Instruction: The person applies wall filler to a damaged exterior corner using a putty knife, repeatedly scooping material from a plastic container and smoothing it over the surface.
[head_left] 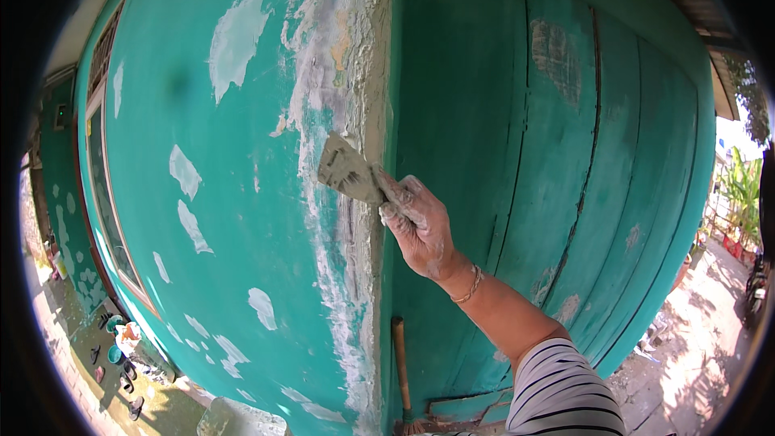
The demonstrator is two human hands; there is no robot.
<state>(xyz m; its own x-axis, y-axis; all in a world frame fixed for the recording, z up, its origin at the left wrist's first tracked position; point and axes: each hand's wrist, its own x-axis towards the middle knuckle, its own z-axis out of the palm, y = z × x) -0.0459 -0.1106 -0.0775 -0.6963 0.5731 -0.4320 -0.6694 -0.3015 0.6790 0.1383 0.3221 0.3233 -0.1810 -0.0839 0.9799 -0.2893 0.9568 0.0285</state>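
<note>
Right hand [420, 226] is clenched round the handle of a putty knife [349, 171], fingers caked in white filler. Knife sticks out up-left from the top of the fist, so the blade is above and to the left of the hand and the handle is buried in the grip. Long axis runs diagonal, lower right to upper left; the wide blade end points up-left, its flat face toward the camera, smeared grey-white. Blade edge is at the corner [373, 113] of the green wall [234, 218], against the rough strip of filler [339, 56] running down that corner; whether it is actually touching I cannot tell. Knife sits about mid-height on the corner, just left of the edge line.

Wrist carries a thin bracelet [469, 285]; striped sleeve [561, 391] comes in from the lower edge. Left hand is not in view.

Right of the corner: green wooden doors [597, 161]. A wooden stick handle [400, 371] leans at the foot of the corner. White patches [236, 40] are dotted over the left wall face. Sandals [129, 371] lie on the ground at lower left, near the window frame [105, 194].
</note>
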